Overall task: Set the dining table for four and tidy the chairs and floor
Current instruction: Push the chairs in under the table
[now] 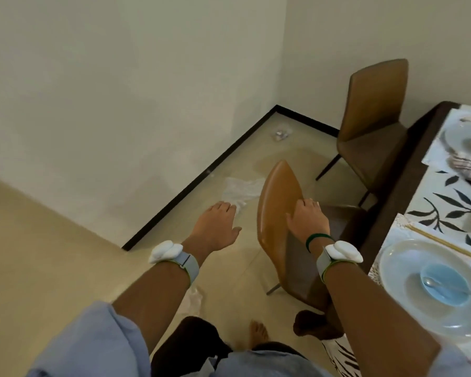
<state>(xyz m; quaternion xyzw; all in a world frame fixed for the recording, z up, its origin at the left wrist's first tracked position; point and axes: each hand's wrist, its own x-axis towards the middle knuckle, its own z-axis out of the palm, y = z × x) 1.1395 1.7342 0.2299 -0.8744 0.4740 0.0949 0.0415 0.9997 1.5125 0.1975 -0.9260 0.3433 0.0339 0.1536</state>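
Right hand on the back of the near chair, left hand free beside it.

The near chair [279, 213] stands angled out from the dining table [408, 170], its smooth tan shell back stiff and likely slippery, so the top edge is the sure hold; thin metal legs suggest it slides light. The right hand [307, 219] wraps that edge, fingers curled over. The left hand [218, 224] hovers spread and empty above a crumpled plastic sheet [239, 190] on the floor. A second chair [373, 118] sits beyond.
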